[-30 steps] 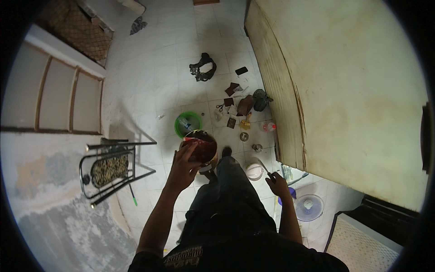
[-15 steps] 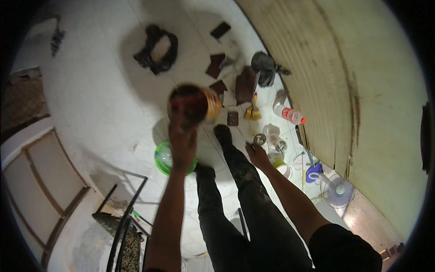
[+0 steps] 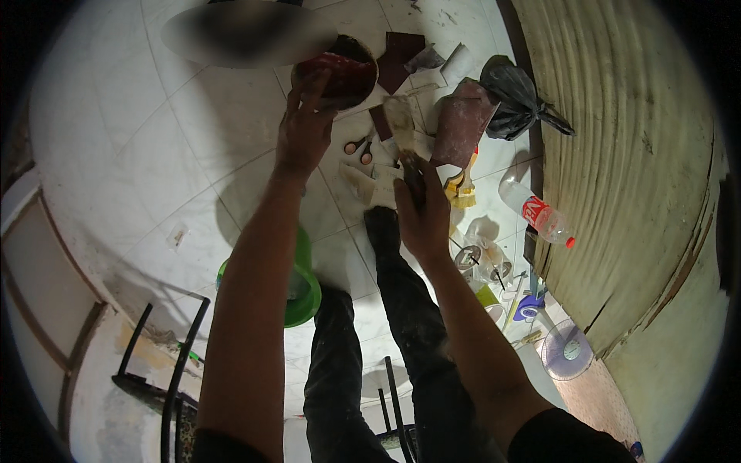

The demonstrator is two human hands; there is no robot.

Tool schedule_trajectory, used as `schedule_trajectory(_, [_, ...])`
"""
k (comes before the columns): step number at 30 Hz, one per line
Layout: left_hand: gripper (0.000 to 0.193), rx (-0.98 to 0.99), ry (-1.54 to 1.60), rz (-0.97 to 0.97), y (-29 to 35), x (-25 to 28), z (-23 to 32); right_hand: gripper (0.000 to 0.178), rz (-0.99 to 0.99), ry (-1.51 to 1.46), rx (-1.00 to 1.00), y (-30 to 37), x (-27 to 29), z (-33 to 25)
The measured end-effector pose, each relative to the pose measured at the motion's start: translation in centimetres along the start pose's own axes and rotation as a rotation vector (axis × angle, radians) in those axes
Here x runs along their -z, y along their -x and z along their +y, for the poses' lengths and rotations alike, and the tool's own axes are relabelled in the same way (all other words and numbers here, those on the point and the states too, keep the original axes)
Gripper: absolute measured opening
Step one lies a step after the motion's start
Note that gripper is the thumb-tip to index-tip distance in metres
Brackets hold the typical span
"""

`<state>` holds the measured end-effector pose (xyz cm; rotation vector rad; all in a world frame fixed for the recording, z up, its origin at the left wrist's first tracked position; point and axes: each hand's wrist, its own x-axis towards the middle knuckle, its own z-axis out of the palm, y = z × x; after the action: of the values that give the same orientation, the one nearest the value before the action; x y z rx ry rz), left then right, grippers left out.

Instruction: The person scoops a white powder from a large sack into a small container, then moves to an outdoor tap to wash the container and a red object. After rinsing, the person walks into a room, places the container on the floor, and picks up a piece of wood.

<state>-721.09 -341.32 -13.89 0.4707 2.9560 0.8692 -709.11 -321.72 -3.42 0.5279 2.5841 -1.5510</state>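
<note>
In my left hand [image 3: 310,127] is a round open can [image 3: 340,73], tilted so that its dark red inside shows, with fingers over its rim. My right hand [image 3: 423,208] is closed round the dark handle of a putty knife [image 3: 400,127], whose wide, smeared blade points away from me, below and right of the can and apart from it. Beneath, scissors with orange-lined loops [image 3: 360,148] lie on the tiles. Dark brown sheets that look like sandpaper [image 3: 465,123] lie beyond and beside the blade. To the right of my right hand is a yellow-bristled paintbrush [image 3: 461,191].
A knotted black plastic bag [image 3: 513,96] and a clear red-capped bottle [image 3: 544,217] lie along the ridged wall [image 3: 617,139]. A green basin [image 3: 305,297] is partly behind my left forearm. A fan [image 3: 567,349] stands lower right, a black-framed chair [image 3: 166,393] lower left. A blurred oval covers the top left.
My right hand has come up from low over the floor and now holds the putty knife in front of me. The can has shifted farther away and the view has moved.
</note>
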Motion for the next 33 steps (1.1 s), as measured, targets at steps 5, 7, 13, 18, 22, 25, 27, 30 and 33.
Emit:
schedule_trajectory(5, [0.019,0.032,0.009,0.044,-0.4,-2.1,-1.3,0.042,-0.307,0.135,-0.048,-8.0,-0.7,-5.0])
schedule_trajectory(7, [0.020,0.093,-0.061,0.053,-0.7,-2.2,-0.4,0.042,-0.384,0.330,-0.031,-11.7,-1.6,-4.7])
schedule_trajectory(13, [0.024,0.244,-0.058,0.158,2.4,-0.4,3.3,0.041,-0.467,0.611,-0.155,-19.6,-6.0,-2.7])
schedule_trajectory(18, [0.015,0.367,0.206,0.093,6.9,-0.6,7.8,0.034,-0.042,0.442,0.232,-17.5,-4.5,-3.2])
schedule_trajectory(22, [0.022,0.718,0.473,-0.013,11.1,-1.7,12.9,0.036,0.126,0.247,0.072,-9.9,-1.3,-3.9])
schedule_trajectory(25, [0.022,0.944,0.603,-0.290,16.6,-2.8,15.3,0.042,-0.083,0.371,-0.265,-3.1,-0.4,6.0])
schedule_trajectory(27, [0.022,1.024,0.688,-0.342,18.8,-1.7,17.5,0.045,-0.265,0.366,-0.460,-0.1,0.7,9.6])
schedule_trajectory(30, [0.025,1.115,0.826,-0.170,24.1,-0.7,21.4,0.047,-0.375,0.297,-0.450,2.7,0.5,13.4])
schedule_trajectory(33, [0.029,1.324,0.932,-0.237,26.1,4.3,25.7,0.047,-0.371,0.383,-0.364,2.6,-2.1,16.9])
